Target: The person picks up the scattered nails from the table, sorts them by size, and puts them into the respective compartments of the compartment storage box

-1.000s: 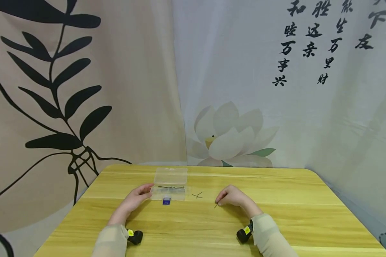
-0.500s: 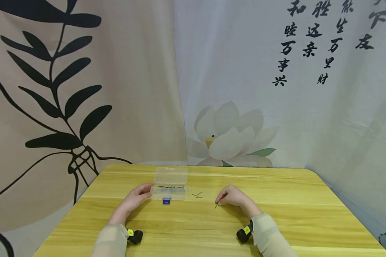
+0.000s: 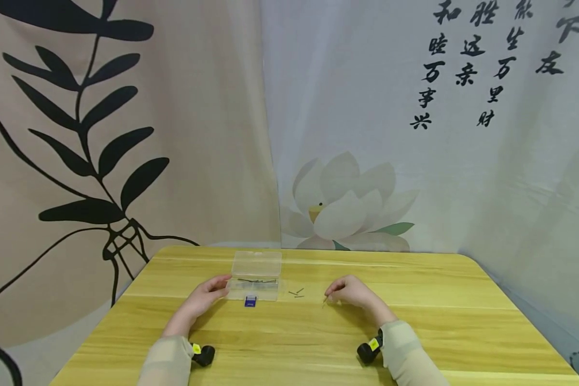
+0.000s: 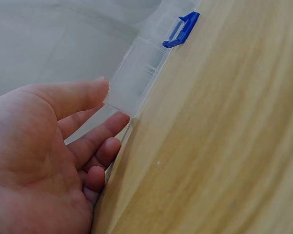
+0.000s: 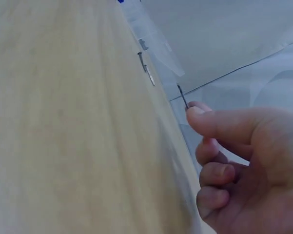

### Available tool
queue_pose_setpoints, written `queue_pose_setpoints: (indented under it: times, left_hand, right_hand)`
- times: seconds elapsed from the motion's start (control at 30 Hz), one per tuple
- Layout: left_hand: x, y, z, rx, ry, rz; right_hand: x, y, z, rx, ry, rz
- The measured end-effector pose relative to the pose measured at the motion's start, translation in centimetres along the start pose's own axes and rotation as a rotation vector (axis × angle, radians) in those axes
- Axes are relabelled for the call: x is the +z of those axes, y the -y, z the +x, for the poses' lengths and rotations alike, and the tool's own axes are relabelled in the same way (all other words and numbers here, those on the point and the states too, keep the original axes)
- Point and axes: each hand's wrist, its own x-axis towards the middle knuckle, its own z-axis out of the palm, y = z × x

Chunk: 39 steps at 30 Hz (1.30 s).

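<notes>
One yellow wooden table (image 3: 415, 332) holds one clear plastic box (image 3: 255, 281) with a blue clasp (image 3: 250, 302), and three loose little nails (image 3: 296, 293) lie just right of it. The left hand (image 3: 203, 298) rests with relaxed fingers touching the box's left end. The right hand (image 3: 349, 293) pinches one thin nail (image 5: 183, 96) between thumb and fingertip, near the loose ones.

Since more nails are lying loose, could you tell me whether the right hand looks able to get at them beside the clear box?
Probably yes: the loose nails lie on bare table between the clear box and the right hand, though it already pinches a nail.
</notes>
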Motion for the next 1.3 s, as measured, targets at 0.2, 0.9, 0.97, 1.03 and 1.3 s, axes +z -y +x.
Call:
queue_pose_setpoints:
  times: [0.2, 0.9, 0.97, 1.03, 1.3]
  left_hand:
    - [0.0, 0.0, 0.0, 0.001, 0.004, -0.011]
    - [0.0, 0.3, 0.4, 0.011, 0.018, -0.030]
    - [0.0, 0.3, 0.4, 0.011, 0.012, -0.024]
    - [-0.1, 0.3, 0.4, 0.011, 0.007, -0.020]
    - [-0.2, 0.4, 0.3, 0.012, 0.004, -0.015]
  right_hand:
    - [-0.7, 0.5, 0.0, -0.032, -0.059, 0.000]
    - [-2.7, 2.3, 0.1, -0.002, -0.255, 0.131]
    - [-2.7, 2.5, 0.0, -0.002, -0.265, 0.135]
    - [-2.6, 2.6, 0.0, -0.001, -0.268, 0.137]
    - [-2.3, 4.3, -1.1, -0.023, -0.245, 0.128]
